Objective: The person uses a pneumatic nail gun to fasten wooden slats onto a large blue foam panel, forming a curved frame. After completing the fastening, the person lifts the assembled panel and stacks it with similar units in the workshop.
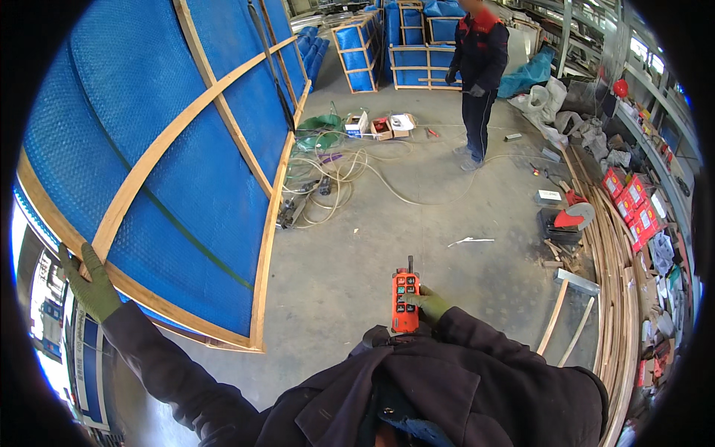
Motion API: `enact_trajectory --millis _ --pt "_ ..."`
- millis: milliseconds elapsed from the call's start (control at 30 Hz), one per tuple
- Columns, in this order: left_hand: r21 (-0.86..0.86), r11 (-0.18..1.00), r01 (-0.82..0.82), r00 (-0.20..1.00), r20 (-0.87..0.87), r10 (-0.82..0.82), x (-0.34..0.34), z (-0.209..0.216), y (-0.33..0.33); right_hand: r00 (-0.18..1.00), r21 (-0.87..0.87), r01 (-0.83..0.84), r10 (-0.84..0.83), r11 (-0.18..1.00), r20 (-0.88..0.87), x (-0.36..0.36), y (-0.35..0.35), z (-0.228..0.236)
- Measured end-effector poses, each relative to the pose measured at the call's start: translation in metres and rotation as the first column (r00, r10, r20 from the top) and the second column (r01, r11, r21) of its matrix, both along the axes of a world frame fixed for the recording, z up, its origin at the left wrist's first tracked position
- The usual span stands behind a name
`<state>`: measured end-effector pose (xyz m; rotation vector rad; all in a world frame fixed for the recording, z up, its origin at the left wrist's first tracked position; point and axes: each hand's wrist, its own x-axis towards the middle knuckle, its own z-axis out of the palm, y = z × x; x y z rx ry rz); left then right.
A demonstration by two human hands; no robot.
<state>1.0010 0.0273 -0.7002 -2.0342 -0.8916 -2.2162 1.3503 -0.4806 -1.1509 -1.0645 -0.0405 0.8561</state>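
Your right hand (426,304) grips the orange remote control (405,301); your left hand (91,281), fingers seemingly flat, presses the blue-wrapped crate (149,149) beside it.

A dark, near-black jacket of heavy cloth is worn, its long sleeves reaching down to both wrists and creased at the elbows. A thick collar or hood is bunched at the chest, with a patch of blue lining shown beneath. The left hand (92,287) and right hand (427,304) are covered by olive-green knitted gloves.
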Motion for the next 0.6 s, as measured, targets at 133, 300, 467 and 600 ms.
enact_trajectory --millis 133,300,467,600 --pt "-0.008 1.000 -0.009 1.000 -0.002 0.009 0.003 -0.017 -0.004 1.000 0.046 -0.017 0.016 0.999 0.014 0.000 -0.008 -0.025" --pt "0.032 0.995 0.089 0.993 0.078 -0.092 -0.003 -0.034 -0.017 0.999 0.050 -0.045 0.044 0.998 0.010 -0.001 -0.018 -0.046" --pt "-0.023 0.999 -0.048 0.997 0.051 0.049 -0.013 -0.053 -0.056 0.997 0.016 -0.071 0.070 0.997 0.010 -0.016 -0.035 -0.068" --pt "-0.031 0.999 -0.018 0.999 0.025 0.019 -0.040 -0.072 -0.103 0.998 0.006 -0.062 0.062 0.998 -0.003 -0.044 -0.071 -0.083"
